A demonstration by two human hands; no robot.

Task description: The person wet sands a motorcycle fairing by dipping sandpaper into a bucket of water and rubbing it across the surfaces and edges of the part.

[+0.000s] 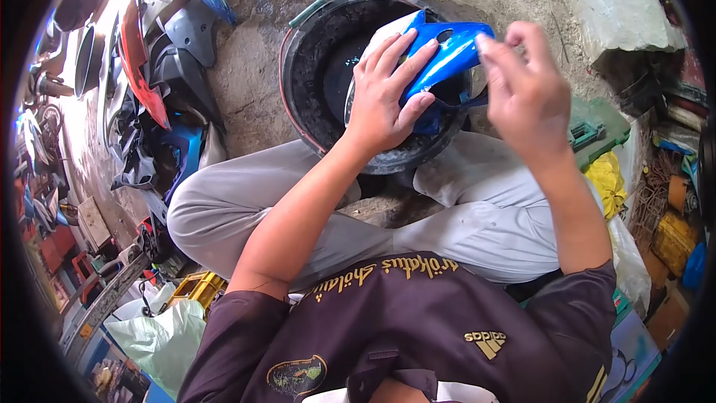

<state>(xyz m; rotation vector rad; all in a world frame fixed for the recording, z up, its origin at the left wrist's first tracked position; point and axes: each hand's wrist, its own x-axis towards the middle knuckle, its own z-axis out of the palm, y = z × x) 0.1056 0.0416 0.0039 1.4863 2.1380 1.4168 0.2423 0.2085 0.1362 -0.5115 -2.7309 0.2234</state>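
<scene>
The grey concrete floor (250, 86) spreads around me, its outer reaches lost in the dark round border of my view. My dark shirt (418, 313) fills the near side, cut off at the bottom edge. Beyond it my pale grey trousers (477, 216) bend at the knees, partly covered by my left forearm. To my left lies a heap of body panels (194, 30), so overlapped and glared that I cannot separate them all; a red panel (134, 63) stands out.

In front of me sits a black bucket (304, 97), its right part hidden by my hands and what I hold. A pale concrete block (626, 7), cut off above, lies farther off to the right.

My right hand (526, 82) is blurred, its fingertips at the right end of the blue panel (455, 56); I cannot tell whether they pinch that edge, some small thing, or merely touch it. My left hand (388, 82) grasps the panel over the bucket's mouth, fingers spread on top, thumb at the near edge; its underside is out of sight. Something whitish (388, 33) shows behind my left fingers, too covered to identify.

A crumpled yellow sheet (608, 183) lies beside my right forearm, partly hidden. Smallest, the panel's hole (445, 35) shows dark.
</scene>
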